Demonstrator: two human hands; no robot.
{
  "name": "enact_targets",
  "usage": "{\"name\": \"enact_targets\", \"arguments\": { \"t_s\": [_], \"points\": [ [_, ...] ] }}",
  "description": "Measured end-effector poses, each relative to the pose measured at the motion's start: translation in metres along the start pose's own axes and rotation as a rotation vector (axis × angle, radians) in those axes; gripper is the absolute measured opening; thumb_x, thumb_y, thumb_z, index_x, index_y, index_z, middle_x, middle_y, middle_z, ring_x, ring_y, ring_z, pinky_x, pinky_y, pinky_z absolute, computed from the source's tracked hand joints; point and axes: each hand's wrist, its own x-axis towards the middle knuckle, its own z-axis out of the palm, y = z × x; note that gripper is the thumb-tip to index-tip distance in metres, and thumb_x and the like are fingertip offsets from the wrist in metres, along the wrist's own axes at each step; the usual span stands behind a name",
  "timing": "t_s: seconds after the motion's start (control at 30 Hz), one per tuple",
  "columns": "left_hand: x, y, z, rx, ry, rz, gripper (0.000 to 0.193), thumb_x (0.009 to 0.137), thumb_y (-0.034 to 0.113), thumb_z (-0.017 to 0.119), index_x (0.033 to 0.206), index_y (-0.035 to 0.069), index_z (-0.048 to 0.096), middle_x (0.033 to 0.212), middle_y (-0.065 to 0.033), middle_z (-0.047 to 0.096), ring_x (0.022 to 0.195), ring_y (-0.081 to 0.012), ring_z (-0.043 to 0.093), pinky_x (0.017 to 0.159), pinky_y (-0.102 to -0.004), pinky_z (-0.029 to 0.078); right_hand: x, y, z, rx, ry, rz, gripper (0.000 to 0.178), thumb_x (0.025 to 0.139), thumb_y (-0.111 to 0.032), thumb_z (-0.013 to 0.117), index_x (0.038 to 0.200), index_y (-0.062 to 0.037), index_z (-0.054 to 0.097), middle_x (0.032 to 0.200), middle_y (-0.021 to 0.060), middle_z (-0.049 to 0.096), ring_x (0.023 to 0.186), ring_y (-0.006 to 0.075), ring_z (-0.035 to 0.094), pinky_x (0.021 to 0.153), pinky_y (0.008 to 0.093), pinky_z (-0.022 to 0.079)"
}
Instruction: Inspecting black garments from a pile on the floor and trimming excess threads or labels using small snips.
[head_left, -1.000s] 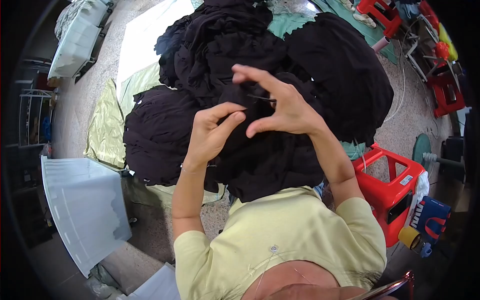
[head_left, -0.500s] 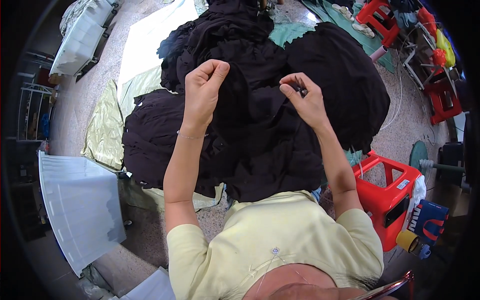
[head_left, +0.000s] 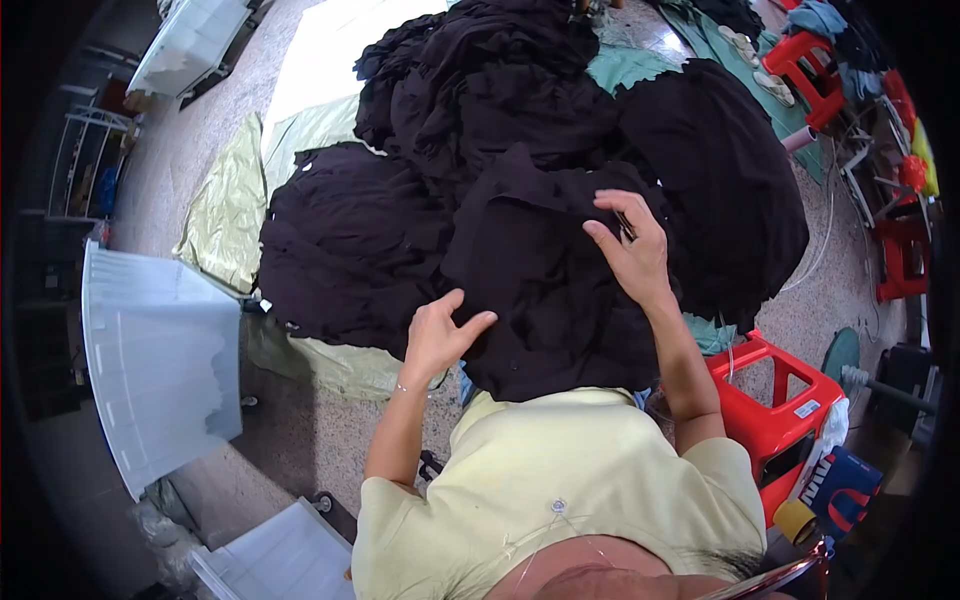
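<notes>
A black garment (head_left: 545,270) lies spread over my lap, with a small round button near its lower part. My left hand (head_left: 437,335) rests at the garment's left edge, thumb and forefinger apart; its other fingers are partly hidden. Above the garment's right side is my right hand (head_left: 640,255), its fingers curled round a small dark tool (head_left: 627,229) that looks like thread snips, mostly covered by the fingers. Heaps of black garments surround the lap: one pile (head_left: 350,250) to the left, another (head_left: 715,190) to the right, and a tall one (head_left: 500,70) farther off.
A red plastic stool (head_left: 830,385) stands close by my right arm, with a blue box (head_left: 842,488) and a yellow tape roll (head_left: 795,520) beside it. Pale plastic bins (head_left: 165,360) stand at the left. Green sheeting (head_left: 625,68) lies beneath the far heaps.
My left hand has come down from a raised pinch to the garment's left edge, and its thumb has spread. The right hand has shifted slightly right and lower, still holding the small tool.
</notes>
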Motion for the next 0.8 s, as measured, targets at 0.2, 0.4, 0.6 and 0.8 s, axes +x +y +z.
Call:
{"name": "enact_targets", "arguments": {
  "t_s": [0.2,0.4,0.6,0.8],
  "points": [
    [0.011,0.056,-0.055,-0.114,0.361,0.483,0.014,0.078,-0.005,0.067,0.092,-0.003,0.063,0.083,-0.013,0.065,0.068,-0.0312,0.064,0.061,-0.032,0.05,0.05,-0.079,0.02,0.279,-0.522,-0.278,0.073,0.065,-0.018,0.087,0.13,-0.0065,0.055,0.136,0.0093,0.054,0.116,0.0176,0.056,0.084,0.027,0.048],
    [0.04,0.123,-0.084,-0.559,0.457,0.654,0.009,0.082,0.003,0.074,0.087,0.001,0.066,0.075,-0.0014,0.064,0.066,-0.006,0.056,0.061,-0.0199,0.045,0.081,-0.104,0.0,0.248,-0.678,-0.307,0.035,0.07,-0.003,0.077,0.103,-0.0051,0.066,0.085,0.0081,0.068,0.076,0.0208,0.067,0.072,0.029,0.051],
    [-0.002,0.119,0.014,-0.815,0.551,0.674,0.034,0.074,0.006,0.078,0.099,0.003,0.055,0.082,-0.0049,0.057,0.058,-0.0081,0.049,0.054,-0.0208,0.04,0.091,-0.13,-0.097,-0.222,0.319,-0.704,0.032,0.072,0.007,0.069,0.101,-0.0078,0.069,0.086,0.0058,0.069,0.076,0.0157,0.069,0.068,0.0241,0.052],
    [-0.013,0.111,0.057,-0.243,0.26,0.638,0.095,0.063,0.034,0.089,0.136,0.0,0.037,0.13,-0.0246,0.037,0.118,-0.0395,0.042,0.098,-0.0433,0.039,0.066,-0.152,-0.136,-0.536,0.772,-0.788,0.024,0.082,0.001,0.067,0.106,0.0022,0.066,0.096,0.0096,0.07,0.084,0.0176,0.068,0.074,0.0256,0.053]
  ]
}}
